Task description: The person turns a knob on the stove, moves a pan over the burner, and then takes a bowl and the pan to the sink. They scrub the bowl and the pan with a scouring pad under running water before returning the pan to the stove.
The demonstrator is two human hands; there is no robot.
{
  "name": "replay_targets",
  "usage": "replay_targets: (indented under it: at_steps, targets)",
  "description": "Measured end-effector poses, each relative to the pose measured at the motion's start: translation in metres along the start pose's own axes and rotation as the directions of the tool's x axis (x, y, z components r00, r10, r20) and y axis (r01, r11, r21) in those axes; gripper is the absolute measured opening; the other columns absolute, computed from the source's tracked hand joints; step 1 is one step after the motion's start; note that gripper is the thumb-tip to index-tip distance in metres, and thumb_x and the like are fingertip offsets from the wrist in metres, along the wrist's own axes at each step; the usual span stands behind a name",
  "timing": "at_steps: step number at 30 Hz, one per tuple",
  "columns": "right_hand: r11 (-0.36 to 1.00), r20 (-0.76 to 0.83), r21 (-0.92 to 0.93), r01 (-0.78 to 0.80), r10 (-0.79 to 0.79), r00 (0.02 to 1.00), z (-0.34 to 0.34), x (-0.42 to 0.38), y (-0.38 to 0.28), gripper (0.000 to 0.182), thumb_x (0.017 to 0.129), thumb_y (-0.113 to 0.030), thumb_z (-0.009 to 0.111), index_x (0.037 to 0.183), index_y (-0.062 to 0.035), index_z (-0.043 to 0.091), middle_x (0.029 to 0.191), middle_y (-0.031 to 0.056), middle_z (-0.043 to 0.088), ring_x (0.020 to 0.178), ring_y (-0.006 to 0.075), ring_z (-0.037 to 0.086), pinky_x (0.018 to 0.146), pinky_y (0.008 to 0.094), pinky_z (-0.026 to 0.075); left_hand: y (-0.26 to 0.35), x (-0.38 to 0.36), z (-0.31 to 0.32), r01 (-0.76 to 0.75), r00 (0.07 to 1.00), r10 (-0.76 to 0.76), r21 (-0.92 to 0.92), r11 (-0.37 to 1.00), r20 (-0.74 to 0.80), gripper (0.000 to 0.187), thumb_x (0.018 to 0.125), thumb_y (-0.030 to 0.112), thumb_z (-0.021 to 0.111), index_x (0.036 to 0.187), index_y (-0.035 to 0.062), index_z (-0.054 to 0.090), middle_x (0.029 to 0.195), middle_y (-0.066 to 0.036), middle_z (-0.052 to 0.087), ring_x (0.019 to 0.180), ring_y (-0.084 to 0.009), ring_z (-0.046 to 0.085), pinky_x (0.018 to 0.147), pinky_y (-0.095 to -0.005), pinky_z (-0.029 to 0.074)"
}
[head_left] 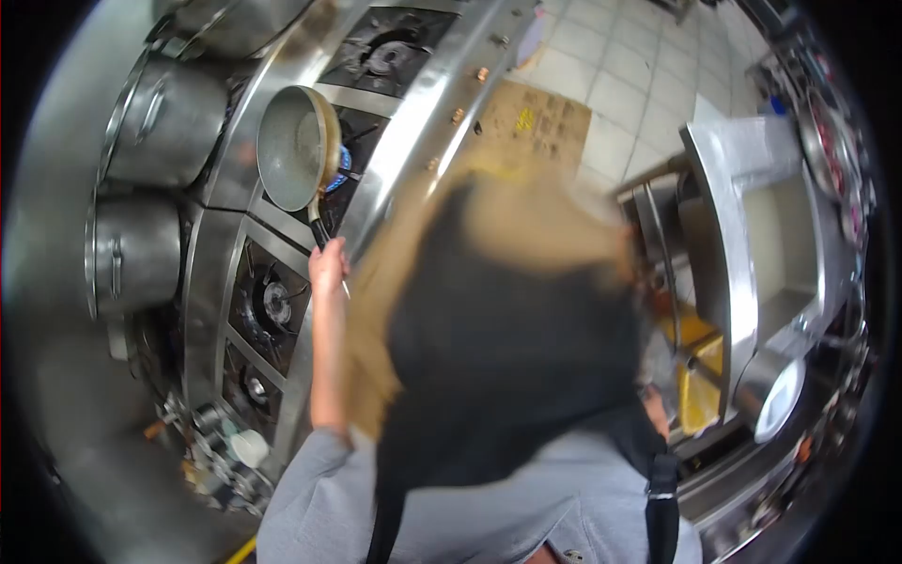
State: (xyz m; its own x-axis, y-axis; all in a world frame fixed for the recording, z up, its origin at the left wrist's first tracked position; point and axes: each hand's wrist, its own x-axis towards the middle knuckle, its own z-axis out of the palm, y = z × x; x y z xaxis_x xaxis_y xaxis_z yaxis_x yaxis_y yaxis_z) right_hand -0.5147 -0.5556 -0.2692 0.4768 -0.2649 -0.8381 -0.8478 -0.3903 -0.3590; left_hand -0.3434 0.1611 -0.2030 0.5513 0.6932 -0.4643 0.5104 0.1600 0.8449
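My left hand [329, 265] is closed around the black handle of a frying pan [296, 148]. The pan is over a gas burner with a blue flame [340, 167] beside its rim. It looks tilted, its grey inside facing left, and no food shows in it. My black apron [512, 367] fills the middle of the view, smeared by motion. Of my right arm, only a bit of forearm [655, 411] shows at the apron's right edge. The right hand is hidden.
Two large steel stockpots [141, 254] stand behind the stove on the left. Other burners [274, 301] lie along the steel range. On my right is a steel sink unit [742, 244], with a round pot [769, 395] near it. Cardboard [536, 127] covers part of the tiled floor.
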Motion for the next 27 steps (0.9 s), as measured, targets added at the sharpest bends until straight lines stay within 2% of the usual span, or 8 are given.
replay_targets:
  at_steps: [1,3,5,7,10,14,17,27]
  targets:
    - [0.994,0.010,-0.094,-0.061,0.062,0.998,0.002,-0.009,0.006,0.081,0.071,-0.022,0.080,0.140,0.0005,0.045,0.077,0.0097,0.067,0.048,0.0181,0.059,0.038,0.0336,0.044,0.013,-0.007,0.001,0.071,0.993,-0.058,-0.125,0.990,0.104,0.016,0.087,0.022,0.069,0.084,0.0116,0.057,0.059,0.003,0.049,0.046,-0.0113,0.045,0.041,-0.0284,0.035]
    - [0.992,0.073,0.097,-0.085,0.078,0.994,0.009,0.047,0.084,0.088,0.070,-0.023,0.079,0.145,0.0005,0.040,0.070,0.0097,0.063,0.042,0.0180,0.054,0.036,0.0338,0.041,0.039,-0.011,-0.004,0.151,0.951,-0.080,-0.223,0.963,0.300,0.020,0.095,0.023,0.064,0.080,0.0173,0.052,0.060,0.006,0.047,0.045,-0.0094,0.042,0.045,-0.0297,0.037]
    - [0.996,0.069,-0.050,-0.076,0.080,0.994,0.006,0.013,0.038,0.091,0.070,-0.024,0.079,0.148,-0.0006,0.038,0.067,0.0088,0.061,0.040,0.0175,0.051,0.035,0.0325,0.039,0.063,-0.018,-0.009,0.226,0.918,-0.105,-0.286,0.931,0.383,0.022,0.097,0.022,0.061,0.078,0.0183,0.051,0.061,0.007,0.047,0.045,-0.0085,0.041,0.049,-0.0299,0.039]
    - [0.995,0.066,0.032,-0.092,0.089,0.994,0.011,0.011,0.041,0.089,0.070,-0.023,0.078,0.147,-0.0024,0.040,0.066,0.0079,0.059,0.040,0.0171,0.050,0.036,0.0321,0.039,0.078,-0.020,-0.019,0.288,0.874,-0.104,-0.333,0.898,0.475,0.019,0.100,0.022,0.057,0.082,0.0160,0.053,0.061,0.008,0.046,0.044,-0.0067,0.041,0.053,-0.0305,0.041]
    - [0.993,-0.011,-0.048,-0.106,0.106,0.994,0.016,0.003,0.033,0.081,0.070,-0.023,0.078,0.142,-0.0026,0.046,0.068,0.0078,0.060,0.043,0.0169,0.052,0.037,0.0318,0.040,0.096,-0.037,-0.023,0.336,0.815,-0.031,-0.428,0.839,0.579,0.014,0.101,0.018,0.053,0.089,0.0116,0.055,0.061,0.008,0.047,0.044,-0.0066,0.041,0.054,-0.0308,0.043]
    - [0.996,0.058,0.017,-0.091,0.090,0.994,0.021,0.018,0.056,0.071,0.070,-0.025,0.078,0.133,-0.0060,0.050,0.068,0.0072,0.060,0.045,0.0173,0.052,0.038,0.0323,0.041,0.100,-0.042,-0.031,0.404,0.759,0.025,-0.501,0.765,0.651,0.019,0.103,0.016,0.048,0.096,0.0014,0.057,0.063,0.006,0.048,0.044,-0.0062,0.042,0.057,-0.0303,0.043]
    - [0.997,0.042,0.019,-0.080,0.079,0.996,0.024,0.027,0.070,0.077,0.068,-0.026,0.078,0.136,-0.0055,0.049,0.069,0.0081,0.059,0.045,0.0181,0.053,0.038,0.0327,0.042,0.095,-0.042,-0.043,0.410,0.751,0.042,-0.516,0.752,0.659,0.019,0.102,0.016,0.047,0.097,0.0004,0.057,0.063,0.006,0.047,0.043,-0.0061,0.042,0.057,-0.0303,0.043]
    - [0.987,0.097,-0.135,-0.086,0.099,0.990,0.000,0.017,-0.010,0.069,0.069,-0.026,0.076,0.129,-0.0037,0.052,0.072,0.0092,0.063,0.047,0.0189,0.056,0.039,0.0323,0.046,0.089,-0.061,-0.076,0.427,0.754,0.031,-0.525,0.736,0.656,0.019,0.102,0.016,0.046,0.101,-0.0004,0.056,0.063,0.004,0.047,0.043,-0.0073,0.042,0.057,-0.0307,0.041]
